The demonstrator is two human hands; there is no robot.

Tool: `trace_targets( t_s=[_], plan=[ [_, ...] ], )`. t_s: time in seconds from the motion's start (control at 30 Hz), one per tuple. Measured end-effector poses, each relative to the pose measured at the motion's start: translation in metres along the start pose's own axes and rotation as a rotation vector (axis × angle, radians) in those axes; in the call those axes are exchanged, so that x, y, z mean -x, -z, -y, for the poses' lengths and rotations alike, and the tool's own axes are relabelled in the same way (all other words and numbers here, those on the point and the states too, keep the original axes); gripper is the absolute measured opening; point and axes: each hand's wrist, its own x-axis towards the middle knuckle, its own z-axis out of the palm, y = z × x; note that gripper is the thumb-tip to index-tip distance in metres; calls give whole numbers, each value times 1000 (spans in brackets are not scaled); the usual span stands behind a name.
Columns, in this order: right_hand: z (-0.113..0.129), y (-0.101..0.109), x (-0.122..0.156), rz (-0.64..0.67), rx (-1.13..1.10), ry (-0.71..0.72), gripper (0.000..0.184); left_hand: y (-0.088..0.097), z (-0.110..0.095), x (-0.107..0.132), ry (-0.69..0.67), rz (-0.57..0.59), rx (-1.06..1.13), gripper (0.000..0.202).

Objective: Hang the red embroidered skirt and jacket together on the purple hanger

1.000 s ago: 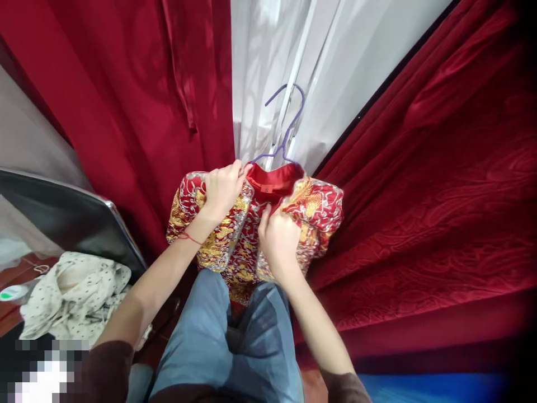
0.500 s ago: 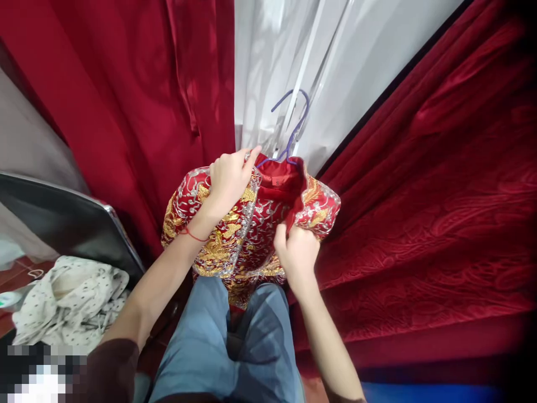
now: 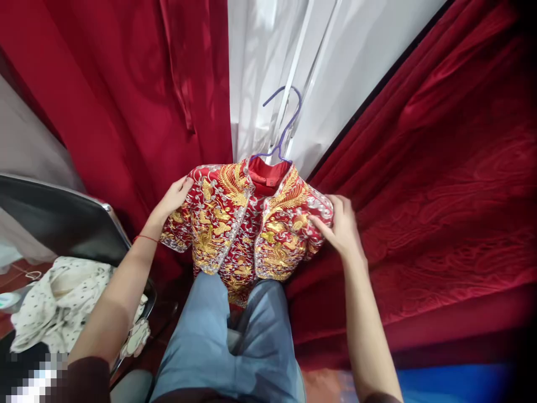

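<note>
A red jacket with gold and silver embroidery (image 3: pixel 218 215) hangs on a purple hanger (image 3: pixel 280 143), its front parted over the embroidered red lining or under-layer. My left hand (image 3: pixel 175 197) pinches the shoulder on the left, its fingertips lying over the cloth. On the opposite shoulder, my right hand (image 3: pixel 342 226) grips the cloth with the thumb in front and the fingers round the outer side. A small label (image 3: pixel 271 182) shows inside the collar. The hem hangs down between my knees, partly hidden by my blue trousers (image 3: pixel 201 330).
Red curtains (image 3: pixel 113 73) drape on the left, and a patterned red cloth (image 3: pixel 440 224) fills the right. Behind the hanger is white drapery (image 3: pixel 247 73) with a thin white pole. A black chair (image 3: pixel 54 218) on the left holds spotted white cloth (image 3: pixel 62 302).
My hands have moved apart from the collar and front edge to the two shoulders. The jacket's right front, which was folded back, now lies flat and spread.
</note>
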Motion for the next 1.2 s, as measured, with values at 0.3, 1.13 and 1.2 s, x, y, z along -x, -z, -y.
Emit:
trace_targets(
  t_s=[0.3, 1.13, 1.2],
  plan=[
    [-28, -1, -4, -169, -280, -243, 44, 6, -43, 18, -119, -639, -342, 48],
    [121, -91, 49, 304, 364, -360, 52, -133, -30, 130, 68, -307, -502, 51],
    [122, -89, 38, 395, 368, -380, 44, -128, -37, 120, 70, -241, -535, 35]
  ],
)
